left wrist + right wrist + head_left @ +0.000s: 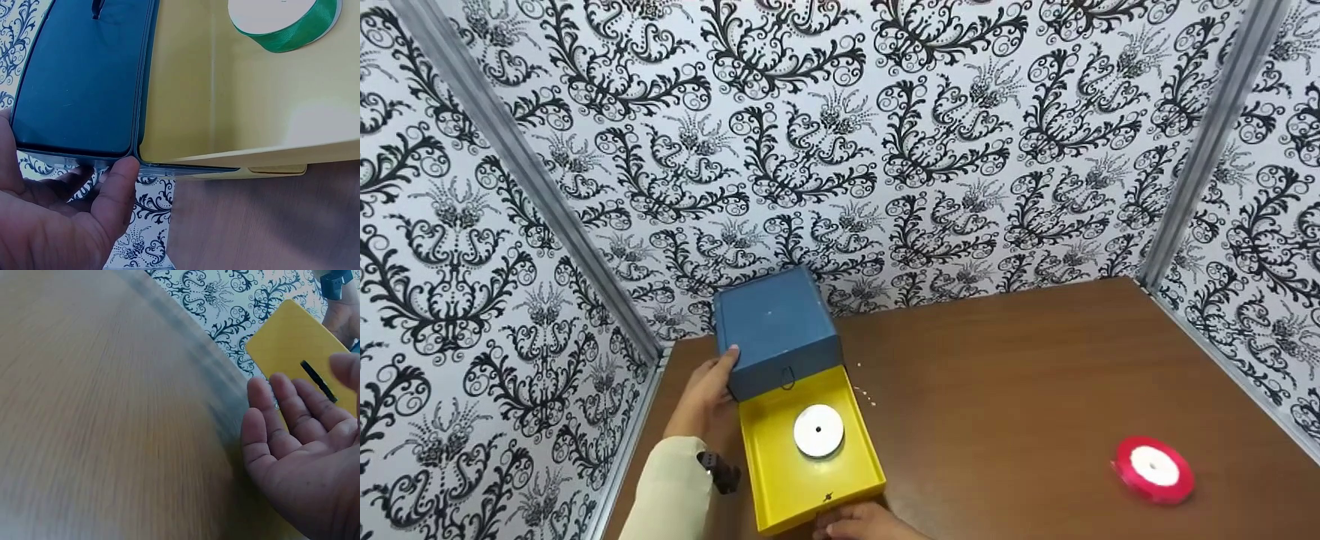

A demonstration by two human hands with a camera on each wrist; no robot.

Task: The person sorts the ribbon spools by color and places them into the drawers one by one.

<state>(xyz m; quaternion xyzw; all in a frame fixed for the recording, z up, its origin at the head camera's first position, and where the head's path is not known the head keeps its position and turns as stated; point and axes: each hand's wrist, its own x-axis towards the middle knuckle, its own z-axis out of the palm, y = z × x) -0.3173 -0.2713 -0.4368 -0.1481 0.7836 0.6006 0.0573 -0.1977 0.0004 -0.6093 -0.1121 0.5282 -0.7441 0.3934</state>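
A blue box stands at the back left of the table, and its yellow drawer is pulled out toward me. Inside lies a green ribbon spool, showing its white top in the head view. My left hand grips the box's left side, thumb on the front corner of the blue box. My right hand sits at the drawer's front. In the right wrist view my right hand has relaxed fingers holding nothing, just off the yellow drawer front with its black pull.
A red ribbon spool lies flat on the brown table at the right front. Patterned black-and-white walls close in the table at the left, back and right. The box stands near the left wall.
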